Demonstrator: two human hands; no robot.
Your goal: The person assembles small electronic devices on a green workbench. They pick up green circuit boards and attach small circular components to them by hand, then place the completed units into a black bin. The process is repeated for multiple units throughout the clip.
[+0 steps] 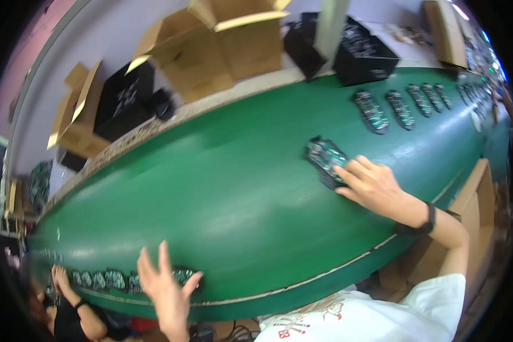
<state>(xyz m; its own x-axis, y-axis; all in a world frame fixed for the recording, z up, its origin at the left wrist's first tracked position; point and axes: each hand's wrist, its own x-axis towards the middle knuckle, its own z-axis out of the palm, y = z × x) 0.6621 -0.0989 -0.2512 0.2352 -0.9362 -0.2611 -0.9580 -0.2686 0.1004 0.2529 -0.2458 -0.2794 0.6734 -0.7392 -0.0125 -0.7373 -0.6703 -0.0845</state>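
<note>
My right hand [376,185] grips the near end of a dark shell with a green circuit board [326,153] on it, over the green belt [239,171]. Its thumb lies at the shell's edge and the fingers rest on the board. Whether the shell is lifted off the belt I cannot tell. My left hand [166,293] is open, fingers spread and nothing in it. Close behind it, partly covered, is another dark shell with a board [185,276], at the right end of a row of similar shells [115,279] along the near edge.
More shells with boards [372,112] lie in a row at the far right. Along the far ledge stand open cardboard boxes [194,62] and black bins [366,54] of small parts. A co-worker's hand [60,279] is at the far left. A cardboard box [476,211] stands near my right arm.
</note>
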